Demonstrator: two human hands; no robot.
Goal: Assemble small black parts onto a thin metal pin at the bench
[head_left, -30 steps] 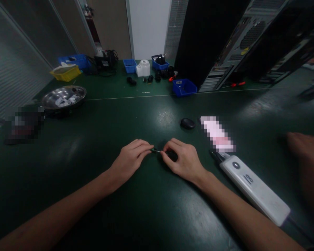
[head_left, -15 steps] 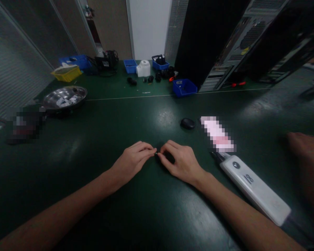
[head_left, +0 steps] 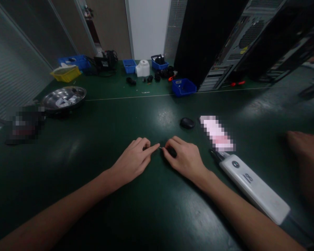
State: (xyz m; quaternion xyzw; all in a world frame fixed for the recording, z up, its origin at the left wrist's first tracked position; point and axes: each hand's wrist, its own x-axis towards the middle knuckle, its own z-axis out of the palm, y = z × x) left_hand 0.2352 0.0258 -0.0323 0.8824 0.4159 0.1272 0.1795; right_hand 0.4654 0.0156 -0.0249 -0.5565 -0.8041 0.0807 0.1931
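Over the green tabletop (head_left: 136,216), my right hand (head_left: 185,155) pinches a small thin pale piece (head_left: 160,147) between thumb and index finger. The piece is too small to name, and most of it is hidden by the fingertips. My left hand (head_left: 134,157) points its index finger straight at the piece, with the fingertip at or very near its end. Its other fingers are curled, with nothing visible in them. A black computer mouse (head_left: 187,123) lies beyond my right hand.
Right of my forearm lies a white device marked 18 (head_left: 256,188), near a blurred-out phone-like object (head_left: 217,133). Another person's hand (head_left: 303,146) rests at far right. A metal bowl (head_left: 80,99) stands left; blue bins (head_left: 183,87) and a black computer case (head_left: 199,35) stand behind.
Both hands have shifted slightly up and right. My left fingers have come off the piece and curled, leaving the index finger extended. My right hand keeps its pinch.
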